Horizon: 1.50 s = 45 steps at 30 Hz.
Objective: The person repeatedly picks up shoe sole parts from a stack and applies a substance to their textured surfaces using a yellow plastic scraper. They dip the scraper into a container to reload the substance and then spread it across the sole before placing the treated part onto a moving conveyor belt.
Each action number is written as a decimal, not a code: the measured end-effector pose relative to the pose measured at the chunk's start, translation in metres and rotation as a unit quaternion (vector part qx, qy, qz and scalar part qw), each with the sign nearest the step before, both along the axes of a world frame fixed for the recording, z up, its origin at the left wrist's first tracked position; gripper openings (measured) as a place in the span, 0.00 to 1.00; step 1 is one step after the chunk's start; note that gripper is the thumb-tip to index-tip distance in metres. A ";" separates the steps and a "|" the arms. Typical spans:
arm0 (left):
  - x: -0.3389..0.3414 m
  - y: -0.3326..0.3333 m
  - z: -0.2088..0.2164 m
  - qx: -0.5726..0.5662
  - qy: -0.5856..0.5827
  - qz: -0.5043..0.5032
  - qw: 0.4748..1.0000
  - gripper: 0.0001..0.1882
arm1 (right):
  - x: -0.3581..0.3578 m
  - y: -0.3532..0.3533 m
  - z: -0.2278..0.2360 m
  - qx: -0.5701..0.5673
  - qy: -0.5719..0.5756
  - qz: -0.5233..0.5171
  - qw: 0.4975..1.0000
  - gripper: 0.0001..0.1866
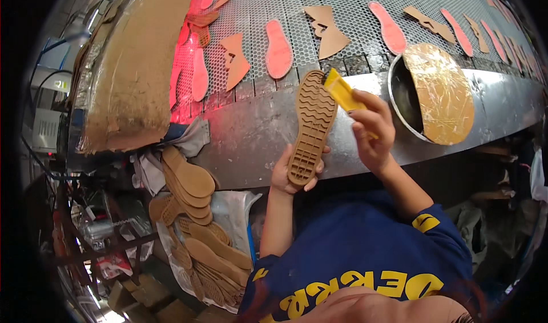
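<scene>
A tan rubber shoe sole (315, 117) is held up by its lower end in my left hand (290, 172), its wavy and gridded tread facing me. My right hand (374, 126) grips a yellow-handled brush (344, 90). The brush's dark bristles are at the sole's upper right edge; whether they touch it I cannot tell. Right of that hand stands a round metal pot (399, 103), partly covered by a taped brown board (442, 95).
Pink insoles (279, 50) and tan cut pieces (326, 32) lie on a mesh conveyor (354, 20) beyond the metal ledge (240, 146). Several tan soles (191, 177) are stacked at the left, some on a plastic sheet. A cardboard panel (134, 66) stands left of the conveyor, by red light.
</scene>
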State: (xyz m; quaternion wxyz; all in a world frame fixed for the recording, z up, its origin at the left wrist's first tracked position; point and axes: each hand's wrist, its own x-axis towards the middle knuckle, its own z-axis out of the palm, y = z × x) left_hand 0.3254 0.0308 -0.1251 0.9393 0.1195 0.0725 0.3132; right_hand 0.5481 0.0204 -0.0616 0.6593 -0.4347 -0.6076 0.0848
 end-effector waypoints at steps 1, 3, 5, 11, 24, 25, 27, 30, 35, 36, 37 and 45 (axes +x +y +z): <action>0.001 -0.001 -0.001 -0.005 -0.002 -0.001 1.000 0.34 | -0.006 0.005 -0.001 0.006 -0.029 0.017 0.999 0.07; 0.001 0.001 -0.003 -0.002 -0.019 -0.006 1.000 0.34 | -0.009 0.016 -0.008 -0.017 -0.043 0.003 0.999 0.07; 0.002 0.001 -0.004 -0.001 -0.022 -0.015 1.000 0.35 | -0.008 0.022 -0.012 -0.059 -0.019 -0.003 0.998 0.06; 0.002 0.004 -0.002 0.024 -0.018 -0.034 0.999 0.37 | -0.005 0.028 -0.027 -0.064 0.014 -0.008 0.998 0.06; 0.000 0.003 -0.001 0.075 -0.004 -0.009 0.997 0.42 | -0.012 0.027 -0.032 -0.064 0.034 -0.008 0.997 0.06; 0.000 0.003 0.000 0.081 -0.003 -0.007 0.997 0.42 | -0.013 0.027 -0.033 -0.067 0.038 -0.004 0.997 0.06; -0.001 0.003 -0.001 0.088 -0.002 -0.008 0.996 0.43 | -0.013 0.027 -0.033 -0.058 0.027 -0.010 0.998 0.06; -0.001 0.002 0.003 0.091 0.014 -0.008 0.996 0.44 | -0.012 0.026 -0.034 -0.053 0.039 -0.004 0.998 0.06; -0.002 0.001 0.002 0.096 0.033 -0.014 0.995 0.47 | -0.010 0.024 -0.035 -0.036 0.017 0.008 0.999 0.06; -0.003 0.002 0.003 0.099 0.041 -0.017 0.994 0.48 | -0.010 0.024 -0.035 -0.030 0.022 0.012 0.999 0.06; -0.003 0.002 0.003 0.102 0.046 -0.020 0.993 0.48 | -0.009 0.024 -0.034 -0.024 0.026 0.017 0.999 0.06; 0.002 0.002 0.006 0.093 0.067 -0.036 0.993 0.47 | 0.000 0.020 -0.035 -0.043 0.045 0.040 0.997 0.05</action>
